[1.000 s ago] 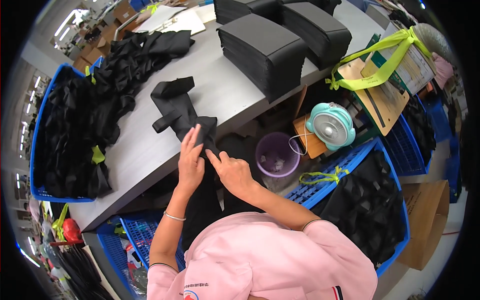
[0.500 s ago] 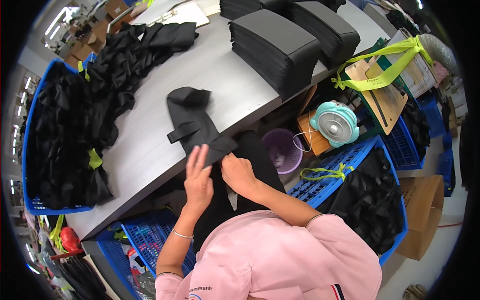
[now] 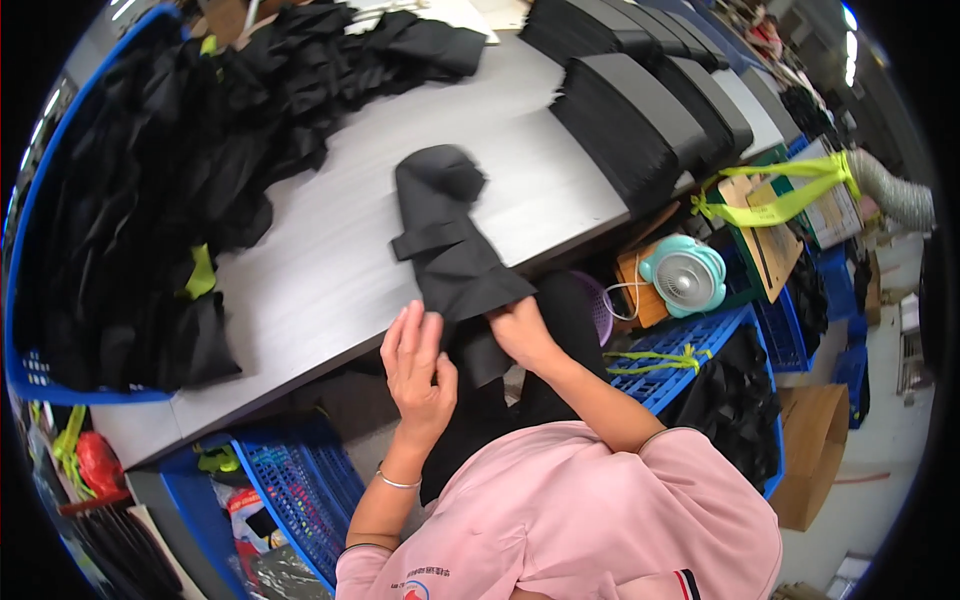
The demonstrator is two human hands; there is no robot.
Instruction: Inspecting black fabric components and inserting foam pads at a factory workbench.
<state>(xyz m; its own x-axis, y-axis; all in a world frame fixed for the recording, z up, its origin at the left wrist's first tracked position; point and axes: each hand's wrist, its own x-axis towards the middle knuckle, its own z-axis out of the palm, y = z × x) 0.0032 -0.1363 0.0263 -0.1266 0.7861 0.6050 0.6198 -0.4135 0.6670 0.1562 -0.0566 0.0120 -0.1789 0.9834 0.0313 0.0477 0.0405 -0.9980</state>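
Note:
A black fabric piece [image 3: 448, 240] lies across the table's front edge, its far end folded over in a curl and a short strip jutting from its left side. My right hand [image 3: 524, 332] grips its near right corner, with the fingertips hidden under the cloth. Beside the near left edge, my left hand [image 3: 420, 375] has its fingers stretched out and apart, holding nothing; whether the fingertips touch the cloth I cannot tell. Below the corner, more black cloth [image 3: 480, 355] hangs over my lap.
A blue basket [image 3: 85, 393] heaped with black fabric pieces [image 3: 150, 230] stands left on the grey table [image 3: 340, 240]. Stacks of black panels [image 3: 640, 125] sit far right. A teal fan [image 3: 685, 277], a purple bin [image 3: 597, 310] and another blue basket [image 3: 640, 385] are at my right.
The view has shifted, so the table lies further right in the picture. My left hand has drawn back slightly from the cloth with fingers spreading. My right hand keeps its hold on the corner.

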